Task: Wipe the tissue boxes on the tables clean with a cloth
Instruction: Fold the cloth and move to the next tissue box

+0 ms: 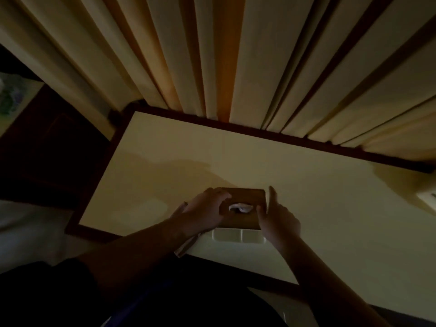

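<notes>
Here the left hand (205,212) rests on the brown rectangular wooden tissue box (245,197), the straight-fingered right hand (277,219) steadying its side; the person should brace it firmly while wiping.

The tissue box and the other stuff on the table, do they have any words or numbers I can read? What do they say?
None can be read.
Tissue box: plain brown top, no print visible in the dim light.
White tray beside it: no markings visible.
Packet at far left: coloured patches, too blurred to read.

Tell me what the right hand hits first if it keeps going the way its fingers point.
Nothing on the table, apparently: the right hand points past the tissue box beside it, over bare table, toward the curtain. Depth is unclear.
</notes>
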Demonstrator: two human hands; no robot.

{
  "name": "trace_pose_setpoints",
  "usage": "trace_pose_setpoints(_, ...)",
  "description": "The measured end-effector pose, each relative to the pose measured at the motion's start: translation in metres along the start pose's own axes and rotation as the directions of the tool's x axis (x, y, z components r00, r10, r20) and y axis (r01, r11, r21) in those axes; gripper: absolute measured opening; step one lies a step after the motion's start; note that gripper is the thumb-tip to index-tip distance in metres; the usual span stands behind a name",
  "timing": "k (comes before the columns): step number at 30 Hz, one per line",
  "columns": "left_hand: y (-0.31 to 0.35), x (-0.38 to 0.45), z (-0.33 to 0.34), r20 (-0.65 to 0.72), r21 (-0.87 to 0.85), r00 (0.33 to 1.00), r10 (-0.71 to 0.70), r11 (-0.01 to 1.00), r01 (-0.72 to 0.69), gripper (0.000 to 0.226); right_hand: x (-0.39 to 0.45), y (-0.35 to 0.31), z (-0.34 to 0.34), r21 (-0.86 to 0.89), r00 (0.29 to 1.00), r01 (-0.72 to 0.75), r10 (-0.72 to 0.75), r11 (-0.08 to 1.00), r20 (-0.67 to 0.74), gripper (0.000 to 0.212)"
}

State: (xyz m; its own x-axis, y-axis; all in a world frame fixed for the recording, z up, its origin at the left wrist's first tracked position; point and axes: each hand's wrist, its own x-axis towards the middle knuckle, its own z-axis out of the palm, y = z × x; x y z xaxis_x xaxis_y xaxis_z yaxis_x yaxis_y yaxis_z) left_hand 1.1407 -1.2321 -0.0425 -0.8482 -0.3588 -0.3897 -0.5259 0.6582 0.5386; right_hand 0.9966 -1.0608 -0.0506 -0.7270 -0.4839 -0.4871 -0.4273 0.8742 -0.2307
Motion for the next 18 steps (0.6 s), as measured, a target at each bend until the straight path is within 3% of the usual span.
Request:
trace_pose_setpoints(3,0.008,0.009,0.013,0.030,0.244,0.996,0.084,0.966,-0.088,0.058,-0.007,0.005,0.009,-0.038,0.975,0.152,-0.157,0.988,-0.160,0.062)
trace_pose_setpoints(6,0.009,0.016,0.021,-0.012,0.357,0.988,0.155,0.923,-0.140,0.051,-0.008,0.005,0.018,-0.126,0.923,0.287,-0.309,0.950,-0.229,0.036)
trace_pose_setpoints(10,0.005,0.020,0.023,-0.043,0.340,0.975,0.218,0.921,-0.191,0.024,-0.008,0.005,0.020,-0.079,0.884,0.356,-0.363,0.931,-0.296,0.015)
trace_pose_setpoints(13,0.000,0.016,0.023,-0.134,0.245,0.964,0.230,0.950,-0.193,0.032,0.000,0.012,0.021,-0.036,0.877,0.399,-0.393,0.916,-0.277,0.005)
trace_pose_setpoints(16,-0.004,0.013,0.024,-0.167,0.180,0.965,0.205,0.968,-0.174,0.046,0.008,0.015,0.017,-0.075,0.889,0.423,-0.430,0.903,-0.160,0.027)
trace_pose_setpoints(18,-0.007,0.012,0.023,-0.085,0.181,0.986,0.140,0.976,-0.123,0.061,0.006,0.013,0.008,0.066,0.913,0.395,-0.383,0.916,-0.141,0.049)
